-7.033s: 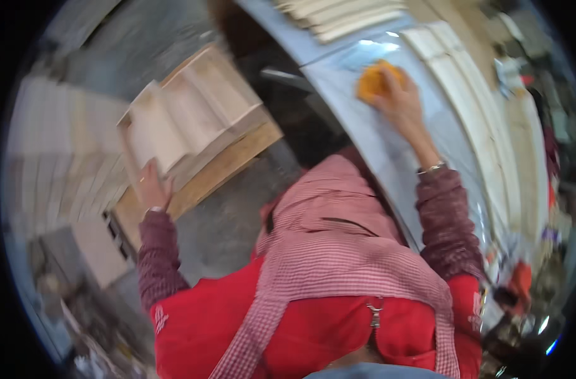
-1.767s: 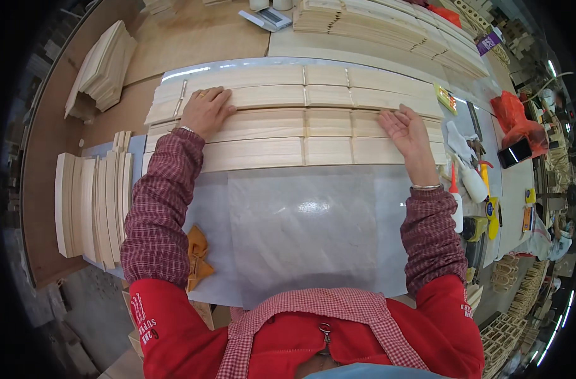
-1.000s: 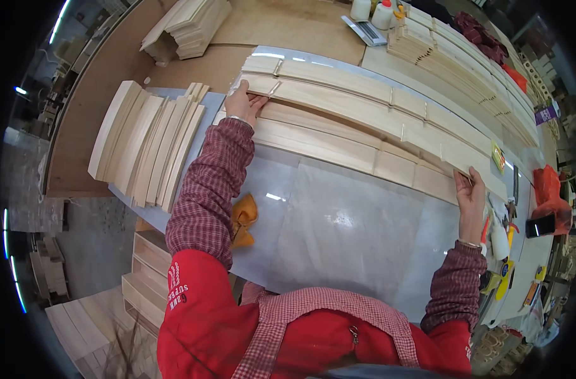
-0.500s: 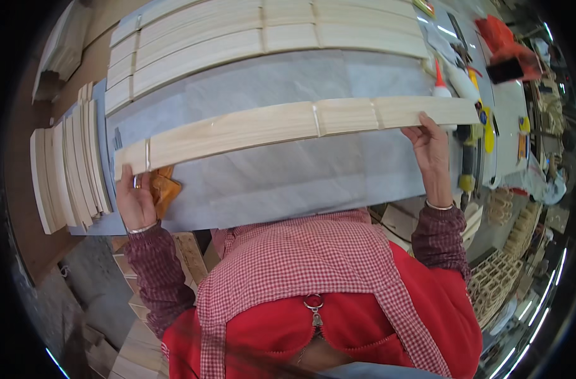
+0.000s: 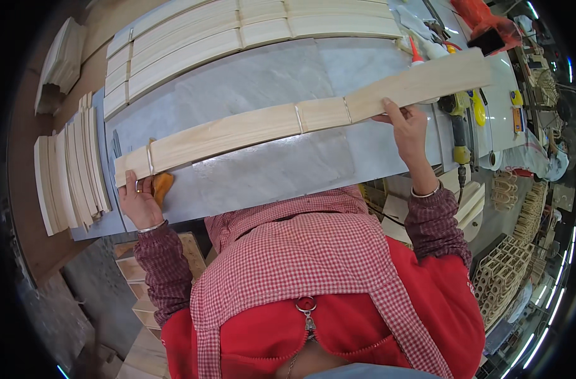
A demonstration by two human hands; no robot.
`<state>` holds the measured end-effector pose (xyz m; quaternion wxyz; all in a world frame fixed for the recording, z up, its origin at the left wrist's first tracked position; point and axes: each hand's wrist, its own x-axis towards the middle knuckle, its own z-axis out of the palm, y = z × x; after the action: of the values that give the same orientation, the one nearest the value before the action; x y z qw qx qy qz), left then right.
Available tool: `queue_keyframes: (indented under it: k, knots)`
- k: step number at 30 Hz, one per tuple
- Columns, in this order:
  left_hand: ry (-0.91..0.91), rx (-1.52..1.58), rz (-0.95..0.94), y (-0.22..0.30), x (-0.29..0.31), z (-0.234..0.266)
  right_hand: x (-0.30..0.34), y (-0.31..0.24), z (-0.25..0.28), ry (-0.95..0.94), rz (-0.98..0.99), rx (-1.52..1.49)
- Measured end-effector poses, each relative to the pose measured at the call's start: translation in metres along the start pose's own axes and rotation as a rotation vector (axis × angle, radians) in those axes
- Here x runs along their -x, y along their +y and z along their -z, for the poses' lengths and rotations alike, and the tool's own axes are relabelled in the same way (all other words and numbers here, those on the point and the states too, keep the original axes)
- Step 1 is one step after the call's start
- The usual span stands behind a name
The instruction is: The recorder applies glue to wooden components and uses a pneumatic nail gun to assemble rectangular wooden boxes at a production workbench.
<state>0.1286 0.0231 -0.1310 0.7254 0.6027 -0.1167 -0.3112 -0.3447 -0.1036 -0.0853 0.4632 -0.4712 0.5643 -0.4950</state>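
A long pale wooden board (image 5: 237, 128) with several narrow grooves across it spans the view, held above a grey table (image 5: 263, 82). My left hand (image 5: 140, 201) grips its left end, thumb on the face and fingers underneath. Further along, right of the grooves, my right hand (image 5: 407, 129) pinches the lower edge, and the board's right end reaches well past it, tilted up. An orange cloth (image 5: 163, 186) lies beside my left fingers, partly hidden by the board.
Grooved boards (image 5: 193, 60) lie side by side along the table's far side. Stacked boards (image 5: 67, 170) stand at the left. Right of the board are a red-tipped glue bottle (image 5: 415, 50), a yellow-and-black power tool (image 5: 458, 126) and yellow tape (image 5: 479, 108). An orange-red bag (image 5: 484, 19) lies at the far right.
The board's right end has swung up and away, and more of it now extends past my right hand. My right hand sits further left along the board; the left still holds its end.
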Motion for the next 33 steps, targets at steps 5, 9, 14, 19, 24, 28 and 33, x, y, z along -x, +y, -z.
queue_keyframes:
  k: [5,9,14,19,24,28,33]
  knots:
    - [0.043,0.030,-0.017,0.000,0.009,-0.003,-0.004,0.000,-0.018,-0.037,0.234,0.405]
    - [0.031,0.130,0.002,-0.017,0.001,0.003,-0.009,0.005,-0.015,-0.031,0.286,0.503]
    - [0.083,0.237,0.075,-0.003,0.007,-0.010,-0.006,-0.002,-0.012,-0.060,0.234,0.398]
    - [0.095,0.227,0.122,0.003,0.008,-0.004,-0.002,-0.008,-0.022,-0.063,0.249,0.413]
    - [0.174,0.176,0.088,0.004,0.015,-0.016,-0.003,-0.007,-0.020,-0.088,0.306,0.549]
    - [0.186,0.170,0.073,0.008,0.018,-0.023,0.001,-0.019,-0.042,-0.141,0.693,0.801]
    - [0.170,0.176,0.083,0.000,0.016,-0.035,-0.005,-0.015,-0.042,-0.186,0.809,1.086]
